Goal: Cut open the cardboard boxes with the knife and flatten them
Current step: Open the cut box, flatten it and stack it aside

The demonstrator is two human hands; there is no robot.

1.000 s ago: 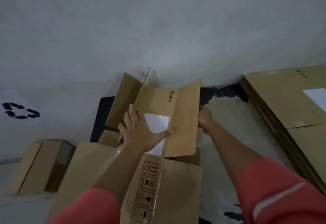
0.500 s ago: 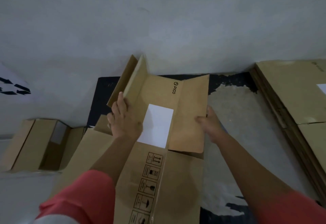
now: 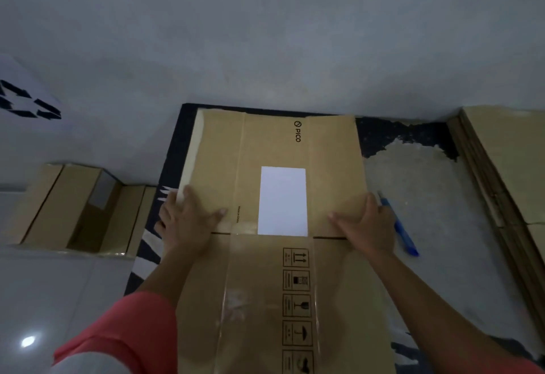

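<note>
A brown cardboard box (image 3: 274,143) lies flattened on the floor in front of me, with a white label (image 3: 282,201) and a "PICO" mark on its far flaps. My left hand (image 3: 188,220) rests palm down, fingers spread, on the left flap. On the right flap my right hand (image 3: 365,226) lies flat too. A blue knife (image 3: 401,229) lies on the floor just right of my right hand, partly hidden behind it. Neither hand holds anything.
A dark worn mat (image 3: 413,149) lies under the box against the grey wall (image 3: 265,34). A stack of flattened cardboard (image 3: 507,167) sits at the right. An uncut open box (image 3: 73,208) stands at the left on white tiles, near a recycling sign (image 3: 26,102).
The far flaps stood up and folded a second ago; they now lie flat. Both hands moved from the flaps' edges to pressing down on top. The blue knife has come into view.
</note>
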